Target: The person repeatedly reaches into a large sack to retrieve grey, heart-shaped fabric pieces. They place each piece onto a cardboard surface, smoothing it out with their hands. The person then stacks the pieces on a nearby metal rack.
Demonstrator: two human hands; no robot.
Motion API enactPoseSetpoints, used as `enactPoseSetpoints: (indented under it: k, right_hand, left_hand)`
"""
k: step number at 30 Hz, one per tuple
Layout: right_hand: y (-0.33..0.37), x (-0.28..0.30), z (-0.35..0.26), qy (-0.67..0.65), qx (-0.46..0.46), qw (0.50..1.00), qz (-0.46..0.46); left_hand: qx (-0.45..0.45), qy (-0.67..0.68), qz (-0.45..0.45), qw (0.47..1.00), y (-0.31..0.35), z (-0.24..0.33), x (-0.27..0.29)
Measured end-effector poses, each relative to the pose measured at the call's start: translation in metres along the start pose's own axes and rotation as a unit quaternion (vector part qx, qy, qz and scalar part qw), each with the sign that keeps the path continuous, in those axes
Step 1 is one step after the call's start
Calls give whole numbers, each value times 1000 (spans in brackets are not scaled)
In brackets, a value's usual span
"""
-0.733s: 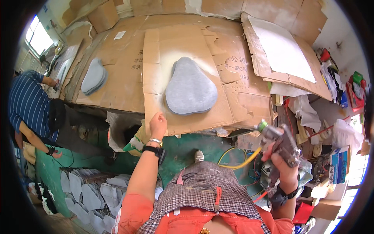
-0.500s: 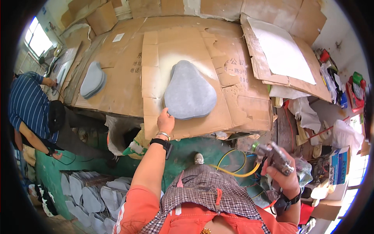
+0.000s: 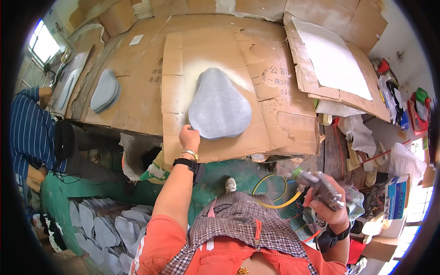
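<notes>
A grey, smooth, rounded three-lobed pad lies on a cardboard sheet, its narrow end pointing away from me; its thick edge suggests a stack of pads. My left hand is at its near left corner, fingers curled closed against the edge. My right hand is wrapped round a metal spray gun with a green front ring, held out at the right, in front of the table edge. From the gun a yellow hose trails down and to the left. Pale overspray whitens the cardboard around the pad.
Another stack of grey pads sits farther left on the cardboard-covered table. A white sheet lies at the far right. A person in a striped shirt works at the left. Below, a wire rack holds several grey pieces.
My left hand's raised finger has curled down at the pad's edge. The spray gun stays at the right, slightly lower. The person at the left has leaned and moved their arms.
</notes>
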State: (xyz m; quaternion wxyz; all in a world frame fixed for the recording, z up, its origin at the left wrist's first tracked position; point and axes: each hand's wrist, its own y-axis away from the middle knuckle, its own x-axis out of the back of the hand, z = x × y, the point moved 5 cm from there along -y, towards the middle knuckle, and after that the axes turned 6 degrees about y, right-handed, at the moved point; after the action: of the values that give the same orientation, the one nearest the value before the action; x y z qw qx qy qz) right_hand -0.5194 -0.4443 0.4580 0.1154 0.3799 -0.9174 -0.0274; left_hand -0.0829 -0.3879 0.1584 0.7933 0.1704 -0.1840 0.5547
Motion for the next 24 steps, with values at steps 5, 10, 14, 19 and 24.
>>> enactPoseSetpoints:
  k: [5,10,14,19,24]
  right_hand:
    - [11,16,-1,-40,-17,997,67]
    - [4,14,4,-52,4,995,90]
    - [-2,16,-1,-67,18,981,179]
    - [22,18,18,-48,-38,998,22]
    - [9,10,14,-70,0,994,83]
  left_hand:
    - [208,288,-59,933,7,1,-8]
    - [257,386,-74,883,11,10,-13]
    - [278,484,-50,828,12,-4,-19]
    - [290,524,-74,798,15,-6,-25]
    - [249,460,-103,846,14,-2,-28]
